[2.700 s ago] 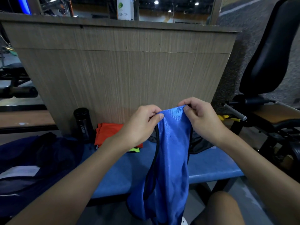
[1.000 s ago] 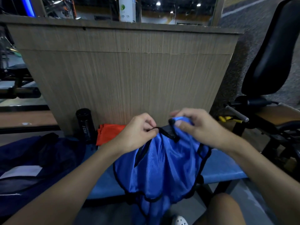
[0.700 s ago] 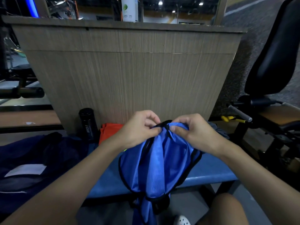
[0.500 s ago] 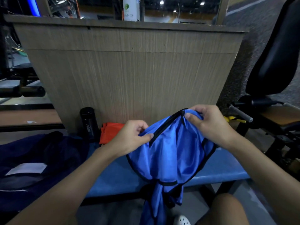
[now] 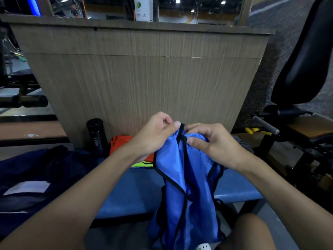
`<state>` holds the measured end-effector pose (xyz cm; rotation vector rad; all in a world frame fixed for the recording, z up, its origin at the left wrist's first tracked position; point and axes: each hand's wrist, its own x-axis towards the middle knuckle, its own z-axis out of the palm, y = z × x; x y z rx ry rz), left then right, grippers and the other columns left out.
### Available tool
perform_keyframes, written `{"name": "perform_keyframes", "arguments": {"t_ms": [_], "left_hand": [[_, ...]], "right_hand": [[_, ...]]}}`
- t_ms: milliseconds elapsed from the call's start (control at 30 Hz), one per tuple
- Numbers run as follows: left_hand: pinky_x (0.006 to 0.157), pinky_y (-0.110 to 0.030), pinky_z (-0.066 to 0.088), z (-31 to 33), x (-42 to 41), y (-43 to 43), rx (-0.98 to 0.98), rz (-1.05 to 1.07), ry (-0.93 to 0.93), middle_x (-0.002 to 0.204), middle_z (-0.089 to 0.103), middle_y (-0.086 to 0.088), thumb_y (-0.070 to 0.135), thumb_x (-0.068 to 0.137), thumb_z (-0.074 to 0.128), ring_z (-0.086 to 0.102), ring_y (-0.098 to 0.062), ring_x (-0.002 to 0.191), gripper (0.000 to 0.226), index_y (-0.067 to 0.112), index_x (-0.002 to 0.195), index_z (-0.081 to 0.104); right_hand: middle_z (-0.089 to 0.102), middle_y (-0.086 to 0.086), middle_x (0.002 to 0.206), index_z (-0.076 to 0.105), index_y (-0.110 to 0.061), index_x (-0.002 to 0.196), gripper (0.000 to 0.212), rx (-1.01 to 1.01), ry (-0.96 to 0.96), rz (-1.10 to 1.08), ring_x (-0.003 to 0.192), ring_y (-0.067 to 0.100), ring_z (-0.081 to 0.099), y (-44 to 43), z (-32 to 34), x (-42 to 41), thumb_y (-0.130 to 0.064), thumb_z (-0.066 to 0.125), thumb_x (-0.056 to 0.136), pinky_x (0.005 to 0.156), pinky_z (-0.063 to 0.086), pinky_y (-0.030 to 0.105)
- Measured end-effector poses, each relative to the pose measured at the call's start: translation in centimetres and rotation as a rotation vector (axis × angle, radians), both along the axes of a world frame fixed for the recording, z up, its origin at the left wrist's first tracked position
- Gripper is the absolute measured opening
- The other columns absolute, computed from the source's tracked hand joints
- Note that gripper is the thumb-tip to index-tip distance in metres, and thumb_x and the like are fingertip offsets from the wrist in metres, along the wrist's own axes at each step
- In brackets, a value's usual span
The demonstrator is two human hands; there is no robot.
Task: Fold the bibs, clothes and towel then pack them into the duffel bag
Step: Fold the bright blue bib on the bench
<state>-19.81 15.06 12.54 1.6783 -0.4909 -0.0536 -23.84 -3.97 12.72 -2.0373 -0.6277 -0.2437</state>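
Observation:
A blue bib [image 5: 187, 179] with black trim hangs in front of the blue bench [image 5: 129, 192], its lower part below the bench edge. My left hand [image 5: 155, 136] pinches its top edge, and my right hand [image 5: 210, 143] pinches the top right beside it, the two hands nearly touching. An orange bib [image 5: 119, 141] lies folded at the back of the bench, with a neon yellow-green bib [image 5: 142, 164] partly showing under my left wrist. The dark navy duffel bag [image 5: 36, 179] sits open at the left end. A grey cloth [image 5: 243, 144] peeks out behind my right hand.
A black bottle [image 5: 96, 136] stands against the wooden partition [image 5: 144, 78] behind the bench. A black exercise machine [image 5: 297, 105] with a padded seat is at the right. My knee [image 5: 252, 233] shows at the bottom.
My hands spread the top of the blue bib apart half a second ago and have now come back together, so the bib hangs narrower and longer.

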Motion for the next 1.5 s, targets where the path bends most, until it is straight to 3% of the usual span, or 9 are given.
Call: {"name": "perform_keyframes", "arguments": {"t_ms": [100, 400, 600, 700, 833, 1067, 1200, 1333, 1500], "left_hand": [[0.066, -0.04, 0.036, -0.1, -0.1, 0.5, 0.005, 0.023, 0.002, 0.075, 0.052, -0.015, 0.026, 0.097, 0.062, 0.045, -0.025, 0.073, 0.023, 0.015, 0.084, 0.046], [0.078, -0.04, 0.053, 0.1, -0.3, 1.3, 0.027, 0.014, -0.031, 0.089, 0.073, -0.025, 0.017, 0.097, 0.062, 0.067, -0.022, 0.077, 0.017, 0.003, 0.091, 0.069], [0.048, -0.026, 0.029, 0.0, -0.2, 0.9, 0.088, 0.086, -0.091, 0.067, 0.044, -0.015, 0.023, 0.098, 0.06, 0.032, -0.015, 0.053, 0.024, 0.015, 0.089, 0.039], [0.063, -0.037, 0.044, -1.0, -0.5, 1.5, 0.028, -0.04, -0.005, 0.079, 0.063, -0.028, 0.021, 0.092, 0.069, 0.053, -0.022, 0.069, 0.026, 0.017, 0.096, 0.044], [0.073, -0.027, 0.049, -2.6, -0.9, 1.3, 0.127, -0.088, -0.114, 0.088, 0.063, -0.001, 0.015, 0.07, 0.088, 0.057, -0.011, 0.078, 0.042, 0.018, 0.091, 0.051], [0.075, -0.024, 0.049, -2.1, -0.1, 1.2, 0.157, 0.081, -0.248, 0.085, 0.068, 0.0, 0.008, 0.088, 0.072, 0.06, -0.006, 0.076, 0.013, 0.014, 0.078, 0.067], [0.072, -0.023, 0.046, -0.8, 0.3, 1.2, 0.149, 0.089, -0.219, 0.079, 0.067, -0.006, 0.003, 0.094, 0.062, 0.057, -0.009, 0.074, 0.015, 0.01, 0.081, 0.067], [0.07, -0.02, 0.044, 0.3, 0.5, 0.6, 0.218, 0.078, -0.301, 0.08, 0.065, -0.011, 0.005, 0.098, 0.057, 0.054, -0.008, 0.073, 0.016, -0.003, 0.089, 0.069], [0.07, -0.024, 0.048, 1.1, 0.4, 0.0, 0.215, 0.035, -0.32, 0.087, 0.072, -0.021, 0.007, 0.099, 0.056, 0.059, -0.01, 0.073, 0.018, -0.002, 0.095, 0.071]], "right_hand": [[0.067, 0.008, 0.091, 0.072, -0.004, 0.089, 0.01, 0.01, -0.025, -0.054, 0.088, 0.025, 0.063, -0.1, -0.3, 0.2, -0.006, 0.063, 0.093, 0.084, 0.049, 0.038], [0.063, -0.009, 0.116, 0.072, -0.016, 0.085, 0.016, 0.014, -0.027, -0.027, 0.111, -0.001, 0.059, 0.6, 0.3, 0.1, -0.005, 0.064, 0.092, 0.096, 0.042, 0.017], [0.071, 0.002, 0.091, 0.073, -0.01, 0.089, 0.012, 0.041, 0.0, -0.097, 0.087, 0.019, 0.067, 0.9, 0.1, 0.4, -0.008, 0.062, 0.094, 0.08, 0.051, 0.031], [0.072, -0.002, 0.086, 0.073, -0.015, 0.086, 0.014, 0.097, 0.008, -0.133, 0.079, 0.008, 0.065, 0.5, 0.4, 0.5, -0.009, 0.063, 0.094, 0.075, 0.05, 0.024], [0.074, 0.01, 0.087, 0.073, -0.01, 0.088, 0.012, 0.172, 0.008, -0.163, 0.079, 0.011, 0.064, 0.0, 0.9, 0.6, -0.008, 0.063, 0.094, 0.078, 0.053, 0.036], [0.066, -0.001, 0.073, 0.068, -0.017, 0.081, 0.016, 0.103, 0.0, -0.29, 0.066, 0.006, 0.057, -1.3, 1.3, 1.0, -0.012, 0.062, 0.095, 0.064, 0.047, 0.025], [0.063, 0.0, 0.094, 0.065, -0.018, 0.083, 0.012, -0.172, -0.057, -0.426, 0.089, 0.013, 0.062, -2.6, 1.3, 1.2, -0.014, 0.062, 0.094, 0.082, 0.048, 0.03], [0.065, -0.002, 0.114, 0.068, -0.015, 0.083, 0.015, -0.038, -0.014, -0.102, 0.104, 0.004, 0.061, -1.8, 1.7, -0.1, -0.004, 0.063, 0.092, 0.093, 0.043, 0.017], [0.068, 0.008, 0.113, 0.073, 0.0, 0.094, 0.009, 0.004, 0.028, 0.015, 0.106, 0.019, 0.065, -0.8, 0.8, -0.3, -0.004, 0.066, 0.09, 0.097, 0.05, 0.031]]}}
